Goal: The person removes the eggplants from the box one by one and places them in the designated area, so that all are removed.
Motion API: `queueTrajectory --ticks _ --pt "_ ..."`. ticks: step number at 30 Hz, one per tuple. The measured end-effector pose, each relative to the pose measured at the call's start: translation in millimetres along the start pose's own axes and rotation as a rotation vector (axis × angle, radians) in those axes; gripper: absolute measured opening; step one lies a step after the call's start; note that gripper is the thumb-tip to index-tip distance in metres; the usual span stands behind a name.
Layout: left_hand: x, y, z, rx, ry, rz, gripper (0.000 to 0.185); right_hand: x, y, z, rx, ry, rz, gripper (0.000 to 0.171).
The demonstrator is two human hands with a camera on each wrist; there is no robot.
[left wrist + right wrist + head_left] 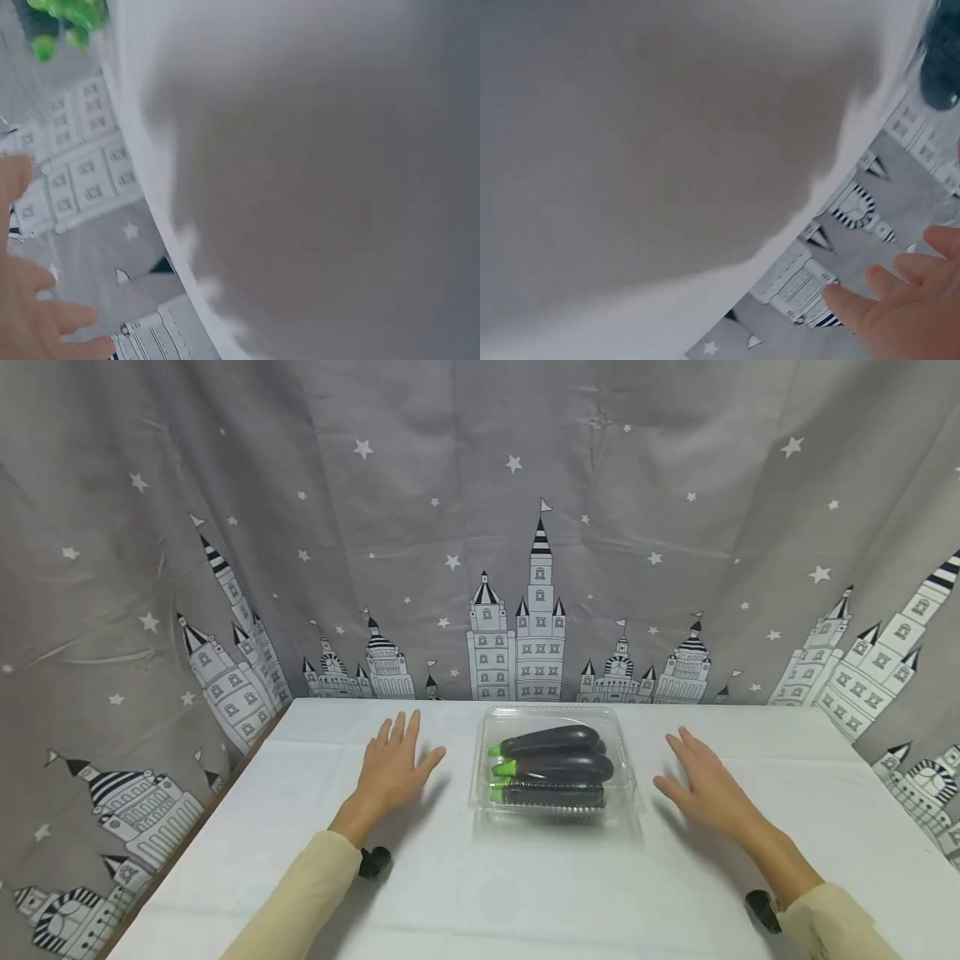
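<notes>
Clear box point(517, 722) of eggplants point(562, 768) sits on bench point(495, 893), between left hand point(392, 768) and right hand point(705, 785), touching neither; right looks slightly nearer. Eggplants lie crosswise, stems point(505, 768) leftward. Fingers spread, holding nothing.

Wht tbl point(517, 902), clr plastic box point(540, 717) atop, nr back

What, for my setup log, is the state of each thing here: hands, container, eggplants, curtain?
Left hand: fingers spread, holding nothing.
Right hand: fingers extended, holding nothing.
Clear container: holding eggplants; whether lidded, cannot tell.
Eggplants: lying, green ends leftward in head view.
Curtain: hanging, creased.
</notes>
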State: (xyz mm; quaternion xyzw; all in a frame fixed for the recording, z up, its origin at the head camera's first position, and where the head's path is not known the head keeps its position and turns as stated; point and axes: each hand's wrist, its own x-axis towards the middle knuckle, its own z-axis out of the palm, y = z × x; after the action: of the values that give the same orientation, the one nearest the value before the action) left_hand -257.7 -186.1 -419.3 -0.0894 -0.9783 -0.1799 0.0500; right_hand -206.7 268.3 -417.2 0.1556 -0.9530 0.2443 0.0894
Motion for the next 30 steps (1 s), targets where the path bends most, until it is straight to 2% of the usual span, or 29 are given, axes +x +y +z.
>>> queueTrajectory --ticks 3,6,10,13,17,19,26,30 --pt "-6.4 7.9 -1.3 -0.175 0.015 -0.002 0.078 -8 -7 0 0.076 0.004 -0.013 0.069" --pt "-17.7 16.9 -4.7 -0.339 -0.016 -0.011 0.074 -16 -18 -1 0.143 0.016 -0.023 0.065" --pt "-33.7 28.3 -9.4 -0.498 -0.090 0.040 0.073 -27 -32 -3 0.252 0.030 -0.026 0.056" --pt "-43.5 34.4 -11.3 -0.604 -0.192 0.100 0.078 -34 -40 -3 0.365 -0.009 0.010 0.053" --pt "-52.2 41.0 -10.9 -0.701 -0.344 0.144 0.093 -41 -48 0 0.485 -0.097 0.062 0.060" --pt "-54.1 44.2 -9.6 -0.745 -0.386 0.156 0.100 -42 -50 3 0.528 -0.131 0.076 0.063" --pt "-54.3 52.7 -3.8 -0.899 -0.442 0.156 0.113 -39 -61 9 0.739 -0.203 0.192 0.073" --pt "-53.9 57.6 -0.1 -0.935 -0.454 0.146 0.117 -38 -63 14 0.796 -0.196 0.192 0.078"
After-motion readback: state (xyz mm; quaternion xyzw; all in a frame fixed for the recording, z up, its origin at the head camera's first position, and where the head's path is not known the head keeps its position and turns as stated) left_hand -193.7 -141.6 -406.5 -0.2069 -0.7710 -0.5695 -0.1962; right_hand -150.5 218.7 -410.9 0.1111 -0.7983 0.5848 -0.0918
